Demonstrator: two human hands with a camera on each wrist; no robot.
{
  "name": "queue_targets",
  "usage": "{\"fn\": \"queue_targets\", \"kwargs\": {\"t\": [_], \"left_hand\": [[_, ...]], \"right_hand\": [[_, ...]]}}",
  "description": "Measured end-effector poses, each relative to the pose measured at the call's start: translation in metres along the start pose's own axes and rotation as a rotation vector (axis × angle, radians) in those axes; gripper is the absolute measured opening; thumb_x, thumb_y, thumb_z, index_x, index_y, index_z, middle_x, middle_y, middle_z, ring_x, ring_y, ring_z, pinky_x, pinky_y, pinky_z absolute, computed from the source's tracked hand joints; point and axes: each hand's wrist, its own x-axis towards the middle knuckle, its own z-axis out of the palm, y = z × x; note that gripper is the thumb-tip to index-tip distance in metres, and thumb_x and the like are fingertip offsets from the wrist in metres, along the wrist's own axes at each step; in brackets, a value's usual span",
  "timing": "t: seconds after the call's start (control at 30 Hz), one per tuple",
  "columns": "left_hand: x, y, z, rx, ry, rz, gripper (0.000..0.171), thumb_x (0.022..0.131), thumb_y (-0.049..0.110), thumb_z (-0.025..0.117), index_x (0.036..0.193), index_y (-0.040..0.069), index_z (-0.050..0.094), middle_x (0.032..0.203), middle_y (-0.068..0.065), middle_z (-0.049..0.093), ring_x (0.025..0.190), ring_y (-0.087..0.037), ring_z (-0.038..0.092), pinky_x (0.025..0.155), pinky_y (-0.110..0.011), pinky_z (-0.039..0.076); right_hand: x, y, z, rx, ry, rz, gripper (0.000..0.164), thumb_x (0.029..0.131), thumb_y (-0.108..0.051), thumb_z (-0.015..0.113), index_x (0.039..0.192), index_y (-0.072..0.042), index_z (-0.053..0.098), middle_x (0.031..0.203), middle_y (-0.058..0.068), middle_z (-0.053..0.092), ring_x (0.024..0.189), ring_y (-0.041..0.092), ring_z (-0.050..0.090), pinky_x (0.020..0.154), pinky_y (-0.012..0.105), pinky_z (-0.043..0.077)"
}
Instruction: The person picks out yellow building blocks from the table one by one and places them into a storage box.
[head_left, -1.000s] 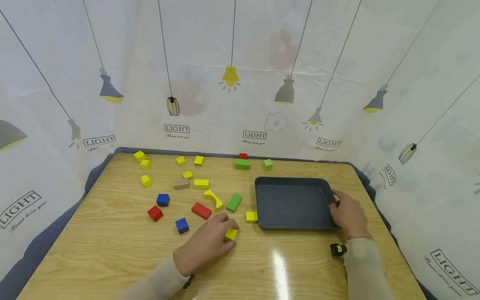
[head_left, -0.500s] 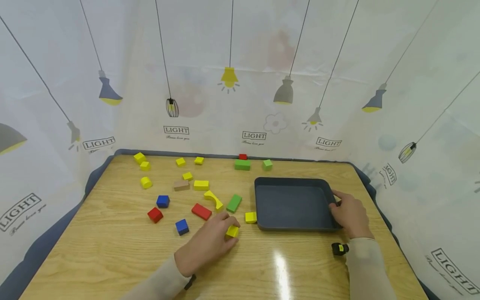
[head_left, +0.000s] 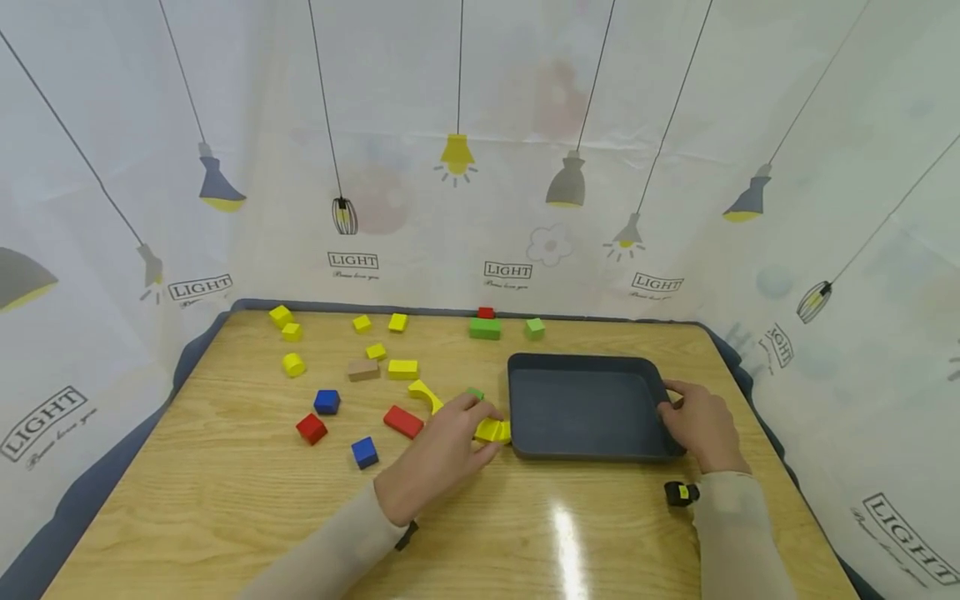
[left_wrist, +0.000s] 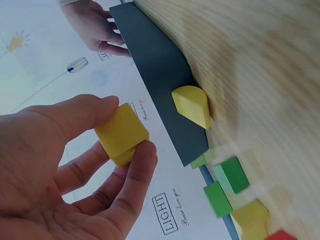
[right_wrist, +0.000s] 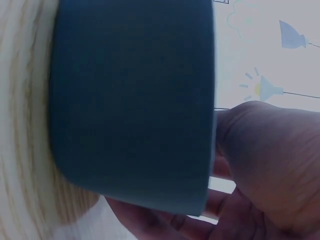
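Observation:
My left hand pinches a yellow block between thumb and fingertips, just left of the dark grey tray. A second yellow block, with a rounded side, rests against the tray's outer wall. In the head view these two yellow blocks overlap beside the tray. At the tray's right end, my right hand grips the rim; the right wrist view shows the thumb at the rim and fingers around the wall. The tray holds nothing. A green block is partly hidden behind my left hand.
Left of the tray lie a yellow arch block, a red block, blue blocks and a red cube. Several yellow blocks and a brown block are farther back. A green block sits near the back edge.
My left hand has moved right and slightly away from me with the yellow block, up beside the other yellow block at the tray. My right hand still grips the tray, which has barely moved.

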Motion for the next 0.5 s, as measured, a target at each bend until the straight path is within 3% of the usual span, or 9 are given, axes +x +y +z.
{"fn": "queue_targets", "kwargs": {"t": [0.2, 0.5], "left_hand": [[0.017, 0.004, 0.008, -0.008, 0.005, -0.016, 0.038, 0.088, 0.032, 0.08, 0.121, 0.017, 0.068, 0.103, 0.005, 0.053, 0.082, -0.01, 0.05, 0.067, -0.018, 0.049], [0.04, 0.013, 0.03, -0.001, 0.04, 0.059, 0.037, 0.087, 0.029, 0.081, 0.119, 0.016, 0.067, 0.104, 0.004, 0.054, 0.084, -0.009, 0.05, 0.069, -0.018, 0.047]], "right_hand": [[0.001, -0.002, 0.001, 0.003, -0.009, -0.002, 0.049, 0.097, -0.019, 0.058, 0.143, -0.002, 0.052, 0.104, 0.022, 0.07, 0.063, 0.021, 0.062, 0.046, 0.035, 0.046], [0.003, -0.001, 0.0, 0.011, -0.007, 0.025, 0.047, 0.1, -0.021, 0.054, 0.143, -0.004, 0.053, 0.103, 0.02, 0.07, 0.058, 0.021, 0.058, 0.043, 0.035, 0.043]]}}
